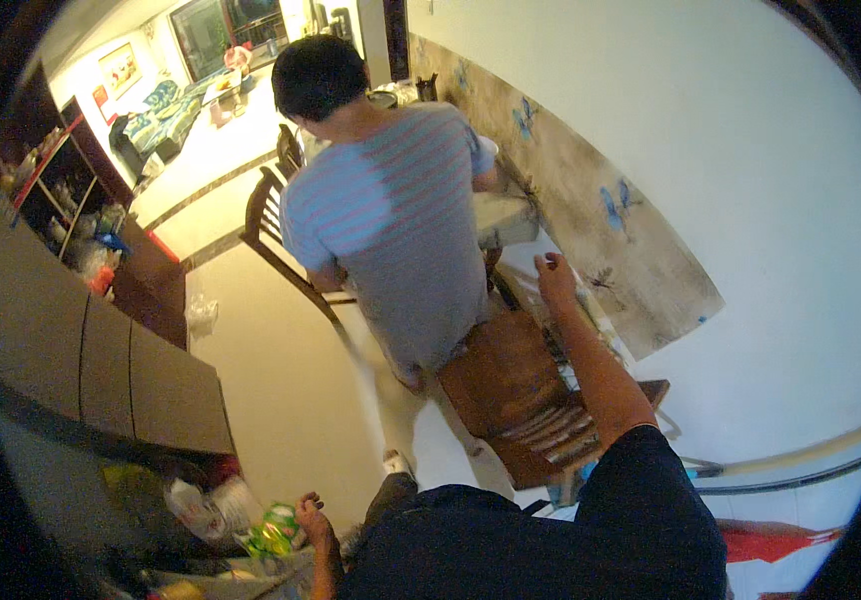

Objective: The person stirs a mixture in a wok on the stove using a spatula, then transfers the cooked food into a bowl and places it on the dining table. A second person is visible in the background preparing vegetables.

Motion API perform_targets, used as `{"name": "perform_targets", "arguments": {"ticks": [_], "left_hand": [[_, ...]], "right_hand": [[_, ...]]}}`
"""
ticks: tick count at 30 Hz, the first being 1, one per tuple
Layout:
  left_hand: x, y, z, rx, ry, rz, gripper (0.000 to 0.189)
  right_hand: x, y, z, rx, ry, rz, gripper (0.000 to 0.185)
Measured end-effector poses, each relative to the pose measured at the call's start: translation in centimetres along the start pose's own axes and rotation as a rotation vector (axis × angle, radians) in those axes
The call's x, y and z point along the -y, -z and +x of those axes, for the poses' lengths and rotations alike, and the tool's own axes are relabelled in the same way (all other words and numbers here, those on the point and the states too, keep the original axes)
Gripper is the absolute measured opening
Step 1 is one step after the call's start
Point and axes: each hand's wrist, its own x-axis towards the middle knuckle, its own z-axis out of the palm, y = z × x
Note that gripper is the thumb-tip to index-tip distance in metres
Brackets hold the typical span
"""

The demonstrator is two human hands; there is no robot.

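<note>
My left hand (313,519) hangs low at the left, loosely curled, with nothing visible in it. Just beside it is a shiny green packet (274,531); I cannot tell whether they touch. My right hand (555,279) reaches forward on the right, fingers slightly bent and apart, holding nothing visible. It appears above the far side of a brown wooden chair (513,360), near the wall's patterned lower panel (573,187). Directly ahead a person in a striped shirt (408,225) has their back to me, beside a table corner (509,217).
Left of the walkway stand low cabinets (108,367) and a shelf (63,187) crowded with goods. White plastic bags (198,510) lie near my left. Another slatted chair (273,217) stands beside the person. A clear bag (202,313) is on the tiled floor (280,375). Someone sits (237,58) in the far room.
</note>
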Motion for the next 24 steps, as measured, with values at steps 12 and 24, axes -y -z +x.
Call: {"name": "perform_targets", "arguments": {"ticks": [12, 24], "left_hand": [[-5.7, -12.3, 25.3, 0.198, -0.059, 0.640, 0.028], [-46.8, -39.3, 38.9, -0.400, -1.313, 1.388, 0.048]], "right_hand": [[2.0, -9.5, 25.2, -0.128, 0.007, -0.190, 0.044], [0.5, -29.3, 46.2, 0.136, 0.086, -0.296, 0.051]]}}
